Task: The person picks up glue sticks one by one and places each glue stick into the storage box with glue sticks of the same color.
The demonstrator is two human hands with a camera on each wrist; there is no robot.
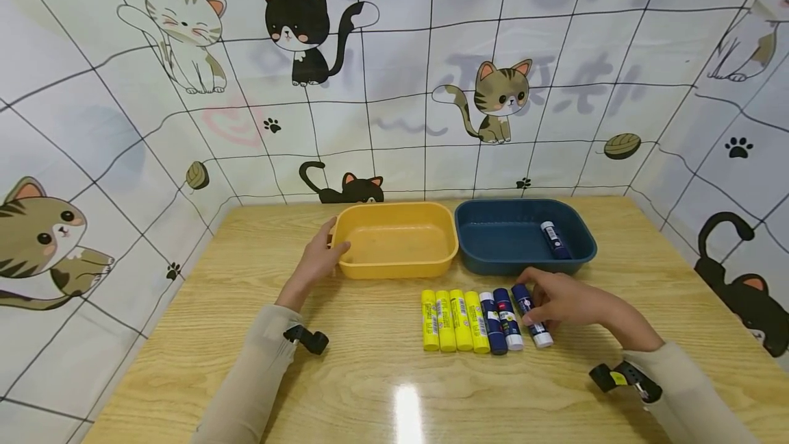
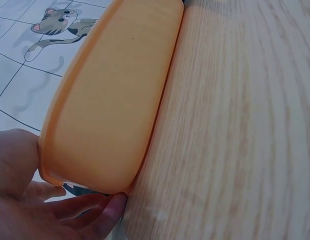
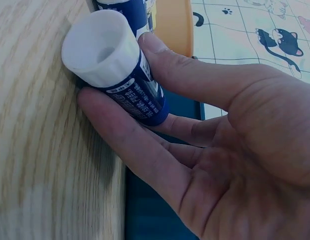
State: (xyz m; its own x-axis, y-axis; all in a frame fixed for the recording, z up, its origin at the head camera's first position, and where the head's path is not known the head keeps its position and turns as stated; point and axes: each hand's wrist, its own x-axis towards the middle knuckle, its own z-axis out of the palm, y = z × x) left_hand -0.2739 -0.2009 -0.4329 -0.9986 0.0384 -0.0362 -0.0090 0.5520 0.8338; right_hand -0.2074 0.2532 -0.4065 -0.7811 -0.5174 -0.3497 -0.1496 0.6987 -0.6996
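Recess [image 3: 102,49] in gripped navy tube [image 3: 144,97], right-wrist view only

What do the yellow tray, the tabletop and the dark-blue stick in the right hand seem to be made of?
Yellow tray: probably plastic, smooth and satin, with rounded, moulded-looking corners.
Tabletop: wood or wood-look laminate, glossy; grain and glare show.
Dark-blue stick: likely plastic, smooth; its white end is neatly hollowed.

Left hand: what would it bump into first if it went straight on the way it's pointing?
The yellow tray: the left hand touches its end. Beyond that, perhaps the wall, though depth is hard to judge.
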